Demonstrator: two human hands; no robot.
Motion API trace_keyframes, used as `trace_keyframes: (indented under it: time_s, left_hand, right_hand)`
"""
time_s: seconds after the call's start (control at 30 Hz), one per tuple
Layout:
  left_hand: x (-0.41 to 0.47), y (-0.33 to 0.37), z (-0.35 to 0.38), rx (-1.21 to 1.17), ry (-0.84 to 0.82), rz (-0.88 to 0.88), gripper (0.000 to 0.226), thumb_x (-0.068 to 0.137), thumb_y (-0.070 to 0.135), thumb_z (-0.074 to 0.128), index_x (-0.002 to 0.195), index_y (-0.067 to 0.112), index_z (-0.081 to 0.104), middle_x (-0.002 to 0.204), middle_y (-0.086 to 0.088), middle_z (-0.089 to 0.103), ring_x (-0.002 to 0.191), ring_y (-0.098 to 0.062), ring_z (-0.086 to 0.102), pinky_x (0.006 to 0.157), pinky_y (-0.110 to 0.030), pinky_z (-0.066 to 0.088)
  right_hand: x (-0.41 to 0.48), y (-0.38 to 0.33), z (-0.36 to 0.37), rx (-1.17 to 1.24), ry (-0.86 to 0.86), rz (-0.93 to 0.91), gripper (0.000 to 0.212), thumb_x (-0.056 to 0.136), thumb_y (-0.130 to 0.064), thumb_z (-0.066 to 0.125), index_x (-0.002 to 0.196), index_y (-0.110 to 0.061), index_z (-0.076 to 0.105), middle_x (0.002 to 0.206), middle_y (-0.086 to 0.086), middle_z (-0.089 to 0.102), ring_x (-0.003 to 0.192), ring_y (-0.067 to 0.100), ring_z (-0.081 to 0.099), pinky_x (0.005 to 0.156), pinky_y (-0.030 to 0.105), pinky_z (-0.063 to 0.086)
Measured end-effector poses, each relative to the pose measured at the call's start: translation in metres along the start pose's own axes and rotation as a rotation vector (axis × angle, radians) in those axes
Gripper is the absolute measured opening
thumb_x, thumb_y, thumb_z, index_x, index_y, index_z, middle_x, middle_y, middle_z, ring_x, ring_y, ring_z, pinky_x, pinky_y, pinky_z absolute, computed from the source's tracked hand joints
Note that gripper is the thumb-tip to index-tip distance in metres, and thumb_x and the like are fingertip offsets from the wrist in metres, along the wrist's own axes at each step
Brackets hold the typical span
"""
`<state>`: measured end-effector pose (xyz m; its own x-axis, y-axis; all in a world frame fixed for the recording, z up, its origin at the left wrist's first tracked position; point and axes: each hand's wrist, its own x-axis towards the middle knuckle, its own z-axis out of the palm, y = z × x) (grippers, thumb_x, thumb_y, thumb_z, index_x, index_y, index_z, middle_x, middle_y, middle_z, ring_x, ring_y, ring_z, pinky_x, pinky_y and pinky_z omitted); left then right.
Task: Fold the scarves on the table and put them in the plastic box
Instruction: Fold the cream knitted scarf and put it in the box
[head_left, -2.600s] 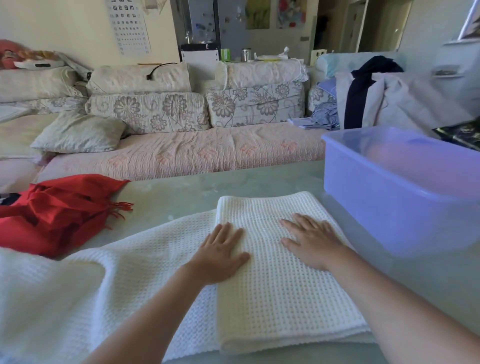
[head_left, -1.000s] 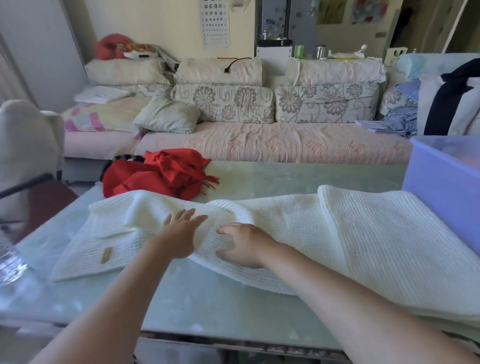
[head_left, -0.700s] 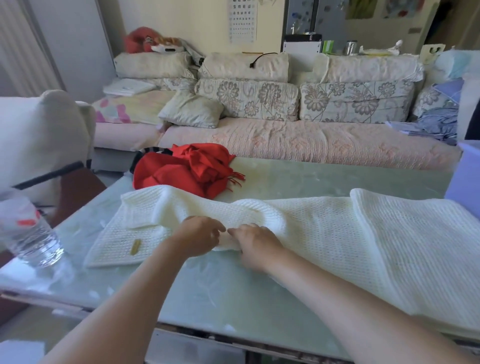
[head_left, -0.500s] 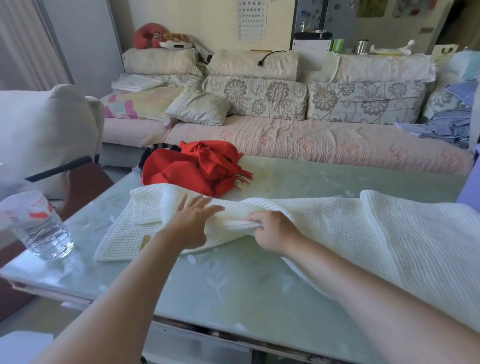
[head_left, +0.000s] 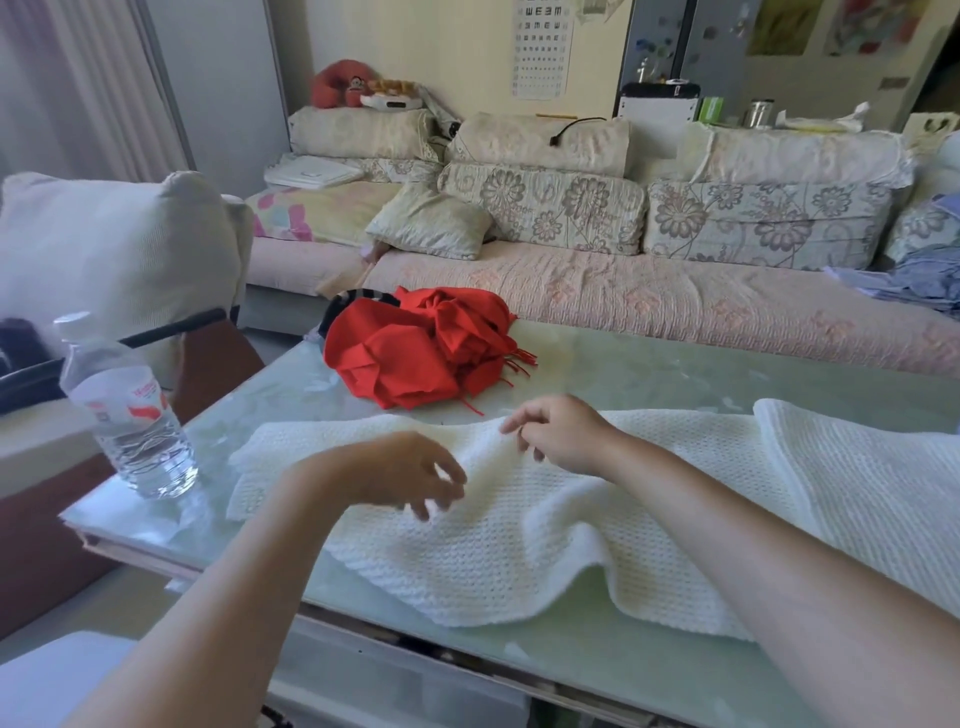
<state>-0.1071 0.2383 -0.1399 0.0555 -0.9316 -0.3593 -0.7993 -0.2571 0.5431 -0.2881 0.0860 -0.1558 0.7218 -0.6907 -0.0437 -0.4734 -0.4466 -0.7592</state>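
Head view: the white scarf (head_left: 519, 545) lies lengthways on the surface (head_left: 649, 374), its right end folded over. The left hand (head_left: 384, 473) hovers above it, relaxed and empty. The right hand (head_left: 558, 431) curls at the scarf's far edge, probably to straighten it, but I cannot tell whether it grips. The red scarf (head_left: 415, 348) is heaped behind.

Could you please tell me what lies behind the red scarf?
A black-and-white striped item shows just behind the red scarf, at the far edge of the table. The scarf covers most of it.

right hand (head_left: 556, 432) pinches the white scarf (head_left: 519, 545) on the table (head_left: 675, 374), left hand (head_left: 397, 473) loose above it.
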Motion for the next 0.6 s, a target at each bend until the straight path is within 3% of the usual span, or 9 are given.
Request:
trace_keyframes:
  time_s: [0.03,0.1,0.17,0.27,0.37,0.5,0.6]
  left_hand:
    - [0.009,-0.006,-0.002,0.020,0.180,0.018,0.021,0.094,0.027,0.062,0.115,0.030,0.064,0.100,0.008,0.072,0.088,-0.009,0.070,0.083,-0.028,0.055]
    - [0.029,-0.019,-0.003,0.053,0.500,0.016,0.026,0.096,0.014,0.055,0.115,0.028,0.065,0.110,0.008,0.066,0.102,-0.013,0.064,0.089,-0.029,0.050]
    - [0.045,-0.034,0.001,0.128,0.611,0.012,0.046,0.092,0.000,0.049,0.127,0.026,0.060,0.127,0.005,0.058,0.118,-0.016,0.054,0.096,-0.030,0.044]
    - [0.062,-0.050,0.008,0.268,0.553,-0.026,0.070,0.085,-0.010,0.043,0.147,0.024,0.041,0.154,0.000,0.035,0.139,-0.020,0.035,0.111,-0.033,0.032]
    - [0.073,-0.063,0.009,0.308,0.496,-0.118,0.073,0.090,-0.001,0.044,0.154,0.028,0.025,0.162,-0.001,0.020,0.147,-0.022,0.021,0.117,-0.036,0.020]
    - [0.083,-0.067,0.010,0.418,0.497,-0.155,0.070,0.094,0.018,0.052,0.155,0.029,0.018,0.157,0.000,0.030,0.143,-0.023,0.029,0.116,-0.039,0.018]
    - [0.082,-0.063,0.007,0.548,0.508,-0.177,0.077,0.090,0.031,0.060,0.154,0.031,0.018,0.152,0.000,0.039,0.138,-0.025,0.036,0.117,-0.042,0.015]
  right_hand:
    - [0.009,0.002,0.003,-0.079,0.108,-0.021,0.029,0.092,-0.012,0.050,0.099,-0.028,0.074,0.096,-0.008,0.070,0.077,0.009,0.062,0.070,0.023,0.046]
    - [0.026,0.008,0.011,-0.232,0.155,-0.060,0.035,0.093,-0.009,0.047,0.112,-0.025,0.072,0.114,-0.007,0.066,0.100,0.012,0.061,0.084,0.023,0.046]
    - [0.046,0.015,0.020,-0.367,0.117,-0.095,0.044,0.090,-0.006,0.044,0.125,-0.023,0.066,0.133,-0.002,0.057,0.119,0.019,0.056,0.100,0.030,0.045]
    - [0.066,0.021,0.034,-0.615,0.018,-0.091,0.056,0.089,-0.005,0.044,0.142,-0.020,0.048,0.149,0.004,0.043,0.135,0.027,0.043,0.112,0.044,0.034]
    - [0.079,0.029,0.048,-0.880,-0.051,-0.015,0.062,0.094,-0.011,0.048,0.152,-0.022,0.028,0.148,0.007,0.043,0.137,0.029,0.039,0.114,0.054,0.024]
    - [0.082,0.034,0.046,-0.943,0.092,-0.133,0.040,0.089,-0.015,0.056,0.126,-0.029,0.058,0.118,0.002,0.057,0.116,0.026,0.052,0.103,0.046,0.029]
    - [0.067,0.032,0.035,-0.786,0.262,-0.347,0.037,0.078,-0.010,0.062,0.109,-0.028,0.067,0.100,-0.003,0.061,0.096,0.024,0.058,0.085,0.035,0.037]
